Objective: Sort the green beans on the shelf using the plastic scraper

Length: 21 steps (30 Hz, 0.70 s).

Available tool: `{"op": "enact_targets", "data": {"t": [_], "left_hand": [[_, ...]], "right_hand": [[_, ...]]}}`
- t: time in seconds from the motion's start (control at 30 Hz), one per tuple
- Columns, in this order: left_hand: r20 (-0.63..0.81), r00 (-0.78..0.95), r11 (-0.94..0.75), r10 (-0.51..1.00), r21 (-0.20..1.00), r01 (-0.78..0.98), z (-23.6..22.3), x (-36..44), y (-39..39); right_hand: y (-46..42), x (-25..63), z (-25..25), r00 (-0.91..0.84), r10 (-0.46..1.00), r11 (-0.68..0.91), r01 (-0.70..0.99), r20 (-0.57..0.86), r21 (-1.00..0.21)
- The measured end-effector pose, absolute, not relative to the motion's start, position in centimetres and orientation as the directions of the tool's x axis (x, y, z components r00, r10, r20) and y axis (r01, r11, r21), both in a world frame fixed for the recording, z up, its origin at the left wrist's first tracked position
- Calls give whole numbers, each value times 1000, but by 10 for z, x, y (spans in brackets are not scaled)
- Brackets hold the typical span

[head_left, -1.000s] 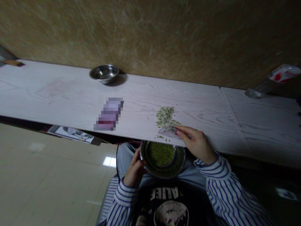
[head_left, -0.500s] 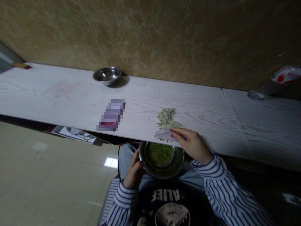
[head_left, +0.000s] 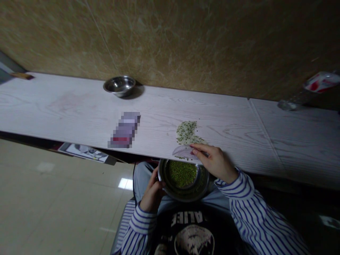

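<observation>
My left hand point(head_left: 153, 191) is closed on the left rim of a steel bowl point(head_left: 204, 182), held over my lap just below the table edge. Green beans point(head_left: 182, 174) that look like mung beans cover the bowl's bottom. Between the thumb and fingers of my right hand point(head_left: 214, 159) is a thin, clear, curved piece of plastic point(head_left: 182, 151), low over the table's front edge. A few green beans lie along the edge by it. Just beyond, a pile of white grains mixed with green beans point(head_left: 187, 131) is spread on the table.
An empty-looking steel bowl point(head_left: 119, 86) stands by the wall. A blurred-out flat, phone-shaped object point(head_left: 124, 130) lies left of the pile. At the far right a clear bottle with a red label point(head_left: 321, 82) leans near the wall. Papers point(head_left: 83, 151) show under the white table point(head_left: 79, 113).
The view has shifted very slightly. Both hands keep their holds, and the plastic piece stays at the table edge with hardly any movement.
</observation>
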<state>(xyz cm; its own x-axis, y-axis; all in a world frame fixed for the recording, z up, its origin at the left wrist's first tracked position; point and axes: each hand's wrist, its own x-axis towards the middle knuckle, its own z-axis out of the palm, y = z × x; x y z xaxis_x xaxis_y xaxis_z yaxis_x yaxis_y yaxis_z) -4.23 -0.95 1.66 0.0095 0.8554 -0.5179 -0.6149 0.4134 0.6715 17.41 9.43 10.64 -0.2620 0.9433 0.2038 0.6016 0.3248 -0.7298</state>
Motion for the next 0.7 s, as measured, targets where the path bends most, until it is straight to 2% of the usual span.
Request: {"op": "enact_targets", "data": {"t": [0.3, 0.47, 0.63, 0.7], "left_hand": [[-517, 12, 422, 856, 685, -594, 18, -40, -8], [-525, 16, 438, 851, 692, -574, 14, -39, -12], [-575, -90, 408, 813, 673, -617, 3, -45, -21], [-588, -58, 451, 807, 678, -581, -2, -47, -25]], "right_hand": [[83, 179, 109, -292, 941, 313, 543, 174, -779], [79, 196, 107, -149, 973, 226, 507, 173, -832], [75, 212, 106, -4, 978, 188, 472, 211, -861], [73, 214, 106, 21, 977, 181, 457, 214, -871]]}}
